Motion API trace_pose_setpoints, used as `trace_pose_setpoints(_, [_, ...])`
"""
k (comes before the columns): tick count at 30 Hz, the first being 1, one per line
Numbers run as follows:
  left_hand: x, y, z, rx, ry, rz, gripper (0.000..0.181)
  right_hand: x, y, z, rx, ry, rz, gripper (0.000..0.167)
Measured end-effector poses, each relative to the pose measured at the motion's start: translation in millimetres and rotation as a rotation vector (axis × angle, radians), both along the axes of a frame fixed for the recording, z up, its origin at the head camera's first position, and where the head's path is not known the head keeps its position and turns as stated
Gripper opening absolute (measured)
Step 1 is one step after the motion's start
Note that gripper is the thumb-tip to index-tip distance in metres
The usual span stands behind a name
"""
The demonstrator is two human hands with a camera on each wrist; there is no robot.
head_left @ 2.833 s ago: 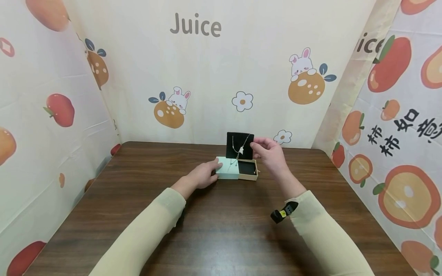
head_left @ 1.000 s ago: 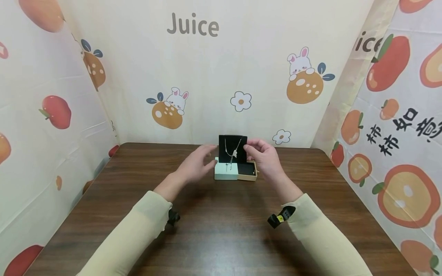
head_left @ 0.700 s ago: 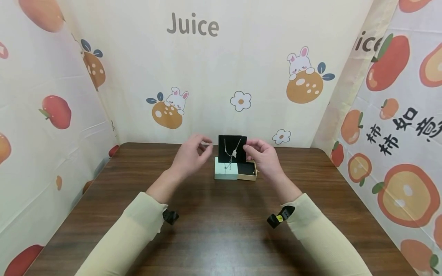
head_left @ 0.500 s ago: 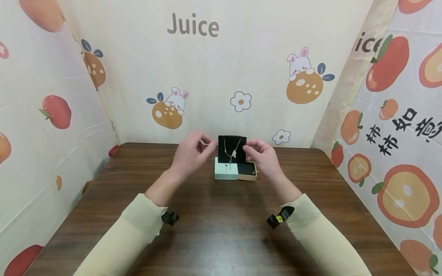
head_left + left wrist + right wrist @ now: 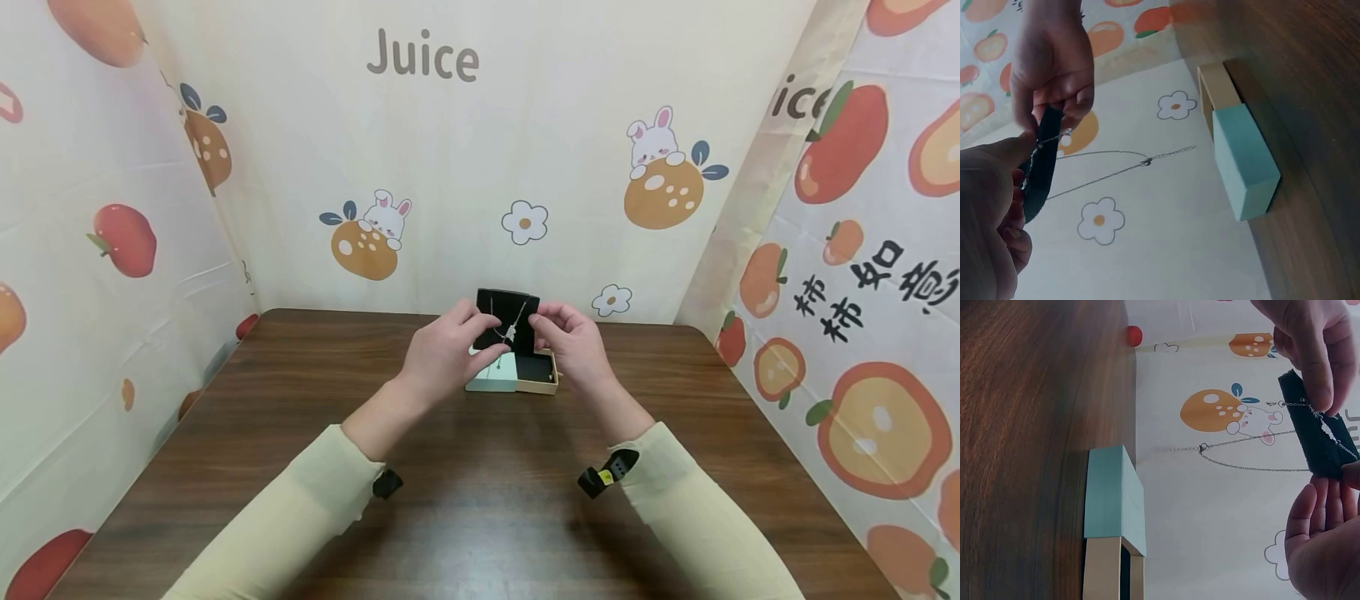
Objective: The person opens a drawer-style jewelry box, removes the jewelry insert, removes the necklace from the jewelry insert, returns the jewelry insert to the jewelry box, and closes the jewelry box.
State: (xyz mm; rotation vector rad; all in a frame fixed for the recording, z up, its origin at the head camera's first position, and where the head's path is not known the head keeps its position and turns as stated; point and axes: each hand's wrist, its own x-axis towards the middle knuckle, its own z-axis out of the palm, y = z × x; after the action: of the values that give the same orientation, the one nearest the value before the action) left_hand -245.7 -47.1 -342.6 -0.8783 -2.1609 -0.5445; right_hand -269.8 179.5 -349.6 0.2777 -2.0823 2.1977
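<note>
A black jewellery pad (image 5: 513, 302) stands upright above the box, with a silver necklace (image 5: 512, 333) draped across its front. My right hand (image 5: 576, 342) pinches the pad's right edge between thumb and fingers. In front of the pad's left half is my left hand (image 5: 442, 354), thumb and forefinger apart, fingertips at the chain. In the right wrist view a left fingertip appears to touch the necklace (image 5: 1327, 430) on the pad (image 5: 1302, 422); loops of chain hang below it. Under the pad lies a mint-green box sleeve (image 5: 491, 382) with a tan drawer (image 5: 537, 387) partly pulled out.
The box rests on a dark wooden table (image 5: 480, 500), near its back edge. Behind it hangs a cream curtain (image 5: 450, 150) with fruit and rabbit prints; another printed cloth (image 5: 862, 333) closes off the right side. Each wrist wears a black strap device (image 5: 609, 473).
My left hand left the box sleeve, rose to the pad's left edge, then moved right across its front to the necklace. The right hand has kept hold of the pad, shifting slightly left.
</note>
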Motion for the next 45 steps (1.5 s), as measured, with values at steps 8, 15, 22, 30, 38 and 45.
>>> trace_pose_setpoints(8, [0.5, 4.5, -3.8, -0.001, 0.016, 0.025, 0.025, 0.9, -1, 0.5, -0.024, 0.012, 0.006, 0.004])
trace_pose_setpoints(15, [2.2, 9.9, -2.9, 0.015, -0.012, 0.049, 0.029, 3.0, -3, 1.1, -0.014, 0.019, 0.007, 0.004])
trace_pose_setpoints(22, [1.0, 17.2, -7.0, 0.006, -0.045, 0.064, 0.015, 0.9, -1, -2.0, 0.010, 0.032, 0.016, 0.005])
trace_pose_setpoints(30, [-1.0, 25.4, -9.5, 0.041, -0.053, 0.111, 0.028, -0.9, -1, -4.9, 0.019, 0.038, 0.023, 0.005])
trace_pose_setpoints(38, [-1.3, 30.2, -9.0, 0.071, -0.106, 0.096, 0.013, -1.7, -2, -5.5, 0.022, 0.042, 0.033, 0.006])
trace_pose_setpoints(45, [2.5, 28.0, -1.8, 0.070, -0.112, 0.073, 0.009, -0.2, -2, -4.3, -0.003, 0.020, 0.017, 0.004])
